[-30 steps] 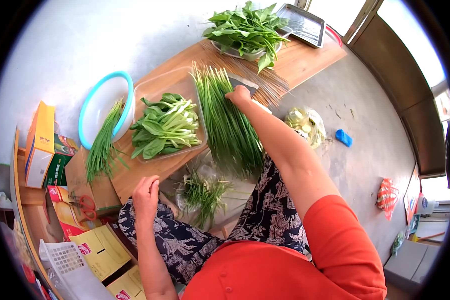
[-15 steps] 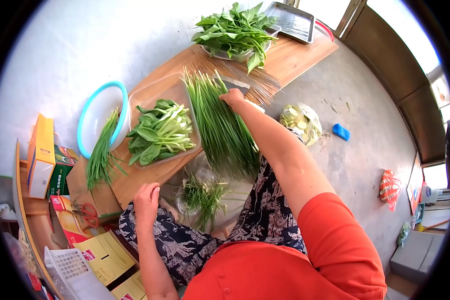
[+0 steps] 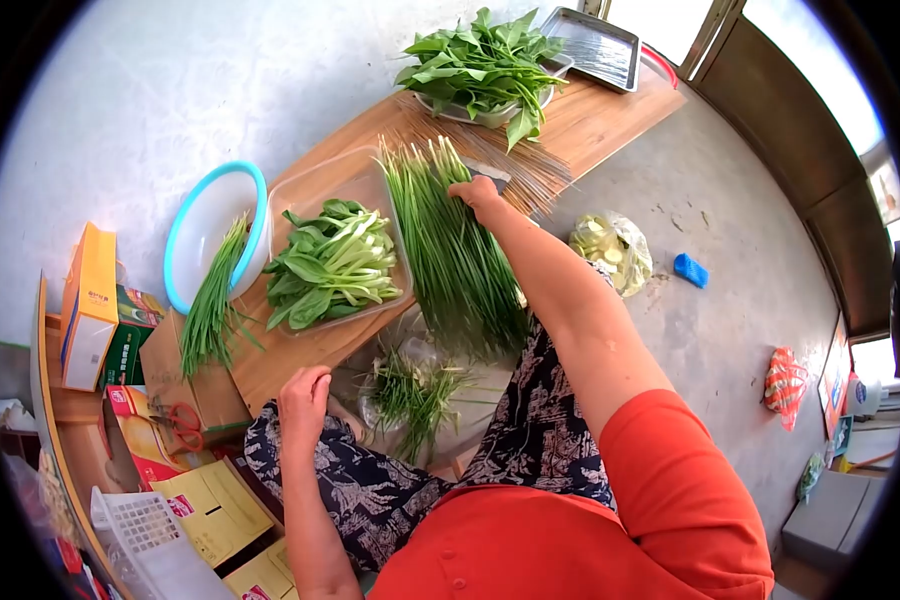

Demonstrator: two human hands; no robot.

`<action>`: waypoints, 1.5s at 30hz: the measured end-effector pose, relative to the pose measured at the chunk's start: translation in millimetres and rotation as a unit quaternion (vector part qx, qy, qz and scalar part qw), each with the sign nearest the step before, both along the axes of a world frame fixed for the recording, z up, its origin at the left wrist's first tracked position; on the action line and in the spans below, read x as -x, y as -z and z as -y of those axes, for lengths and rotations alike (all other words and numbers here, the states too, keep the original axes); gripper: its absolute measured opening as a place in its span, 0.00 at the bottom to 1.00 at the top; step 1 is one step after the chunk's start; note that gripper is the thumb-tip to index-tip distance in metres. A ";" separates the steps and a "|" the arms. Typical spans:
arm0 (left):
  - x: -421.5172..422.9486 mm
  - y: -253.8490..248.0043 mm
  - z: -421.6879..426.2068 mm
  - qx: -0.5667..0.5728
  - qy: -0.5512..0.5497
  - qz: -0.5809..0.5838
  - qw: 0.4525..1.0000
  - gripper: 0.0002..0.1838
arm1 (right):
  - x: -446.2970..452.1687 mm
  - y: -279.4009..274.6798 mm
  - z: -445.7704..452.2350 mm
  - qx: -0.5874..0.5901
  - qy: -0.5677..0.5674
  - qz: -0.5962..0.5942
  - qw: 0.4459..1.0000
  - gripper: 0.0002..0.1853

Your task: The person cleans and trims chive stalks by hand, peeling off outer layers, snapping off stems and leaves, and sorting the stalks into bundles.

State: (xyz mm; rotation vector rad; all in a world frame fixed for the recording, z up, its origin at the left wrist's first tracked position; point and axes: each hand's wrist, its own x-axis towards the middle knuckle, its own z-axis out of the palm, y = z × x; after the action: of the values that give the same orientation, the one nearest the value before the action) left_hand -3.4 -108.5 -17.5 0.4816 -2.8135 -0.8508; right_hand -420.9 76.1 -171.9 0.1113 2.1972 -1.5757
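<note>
- Room: pale wall point(image 3: 240, 90) behind, grey floor point(image 3: 730, 330) to the right.
- Wooden table point(image 3: 620, 130): runs obliquely along the wall, its far part bearing a metal tray point(image 3: 595, 48), a dish of broad green leaves point(image 3: 485, 70) and many thin sticks point(image 3: 530, 165).
- Bunch of long green stalks point(image 3: 455, 255): pale ends on the table, green tips hanging past its front edge toward the person's right knee.
- Clear tub point(image 3: 402, 240): just left of the bunch, holding pale-stemmed leafy greens point(image 3: 335, 262).
- Blue-rimmed basin point(image 3: 195, 235): left of the tub, with a smaller sheaf point(image 3: 215, 300) draped over its rim.
- Right hand point(image 3: 478, 197): arm stretched forward and nearly straight, back of the hand upward, fingers bent against the stalks near their pale ends; whether they grip any cannot be told.
- Left hand point(image 3: 303, 400): raised above the left knee, forearm upright in view, fingers loosely curled; palm hidden, so its contents cannot be told.
- Red-handled scissors point(image 3: 184, 424): by the boxes, lower left.
</note>
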 end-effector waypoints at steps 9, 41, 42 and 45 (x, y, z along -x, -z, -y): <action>-1.4 1.5 0.9 -0.003 0.009 -0.002 1.000 0.06 | -16.8 -37.7 -21.2 0.257 0.039 0.084 0.962 0.29; 36.0 -38.7 -77.1 -0.500 0.077 -0.147 0.850 0.47 | -252.9 -232.5 -21.5 0.252 -0.504 0.062 0.824 0.08; 39.6 -40.5 -82.5 -0.520 0.089 -0.156 0.835 0.47 | -261.6 -223.1 -17.4 0.267 -0.524 0.068 0.806 0.10; 43.3 -43.5 -91.5 -0.532 0.117 -0.178 0.820 0.29 | -279.8 -208.7 -18.2 0.256 -0.508 0.108 0.815 0.26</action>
State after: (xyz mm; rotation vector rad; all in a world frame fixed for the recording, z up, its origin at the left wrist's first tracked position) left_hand -46.7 -17.0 26.0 0.0428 -1.8307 -2.2635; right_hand -141.1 94.3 36.8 -0.8569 1.1726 -1.3014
